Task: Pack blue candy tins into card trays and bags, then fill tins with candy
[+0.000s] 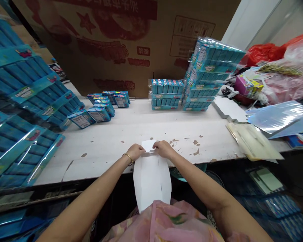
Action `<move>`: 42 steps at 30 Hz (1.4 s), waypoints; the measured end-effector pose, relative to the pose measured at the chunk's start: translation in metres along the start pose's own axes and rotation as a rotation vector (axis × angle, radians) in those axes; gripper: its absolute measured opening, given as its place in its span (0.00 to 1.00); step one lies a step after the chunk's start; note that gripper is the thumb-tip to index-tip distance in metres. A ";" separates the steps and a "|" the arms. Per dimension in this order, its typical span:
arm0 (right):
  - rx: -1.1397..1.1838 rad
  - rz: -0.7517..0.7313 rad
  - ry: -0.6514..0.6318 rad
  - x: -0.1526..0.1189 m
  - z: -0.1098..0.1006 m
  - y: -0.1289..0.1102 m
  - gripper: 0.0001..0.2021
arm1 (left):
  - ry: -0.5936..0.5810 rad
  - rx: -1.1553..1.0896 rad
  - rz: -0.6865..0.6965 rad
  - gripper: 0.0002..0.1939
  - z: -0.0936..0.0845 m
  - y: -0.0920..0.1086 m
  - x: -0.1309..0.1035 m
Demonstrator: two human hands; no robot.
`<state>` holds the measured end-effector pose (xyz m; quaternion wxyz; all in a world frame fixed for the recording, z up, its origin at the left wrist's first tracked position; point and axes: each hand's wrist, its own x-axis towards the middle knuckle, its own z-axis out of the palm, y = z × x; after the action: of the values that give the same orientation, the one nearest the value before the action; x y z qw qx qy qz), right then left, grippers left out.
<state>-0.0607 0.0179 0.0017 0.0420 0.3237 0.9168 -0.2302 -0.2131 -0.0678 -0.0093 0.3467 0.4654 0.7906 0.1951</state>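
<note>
A white die-cut cardboard sheet slopes from the table's front edge down toward my body, its printed side not showing. At its far end a small flap lies between my two hands. My left hand pinches the left side of that end, a gold bangle at its wrist. On the other side my right hand grips the right corner between thumb and fingers. Slits run along the sheet's two sides.
Small blue boxes stand loose at the back left of the white table. Wrapped blue packs are stacked at left and back right. A large brown carton stands behind. White card blanks and plastic sheets lie at right.
</note>
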 end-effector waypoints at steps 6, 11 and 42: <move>0.305 0.180 -0.026 0.014 0.001 0.012 0.23 | 0.084 -0.064 -0.046 0.23 0.005 -0.006 0.001; 0.395 0.291 -0.099 0.019 -0.001 0.012 0.36 | 0.057 -0.261 -0.127 0.33 0.006 -0.011 0.003; -0.220 -0.122 -0.244 0.048 0.008 -0.051 0.10 | 0.020 0.156 -0.044 0.15 -0.004 0.005 -0.017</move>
<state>-0.1299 0.0073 0.0039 0.1742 0.2304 0.9425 -0.1682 -0.2079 -0.0801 0.0025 0.3057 0.4715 0.8169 0.1300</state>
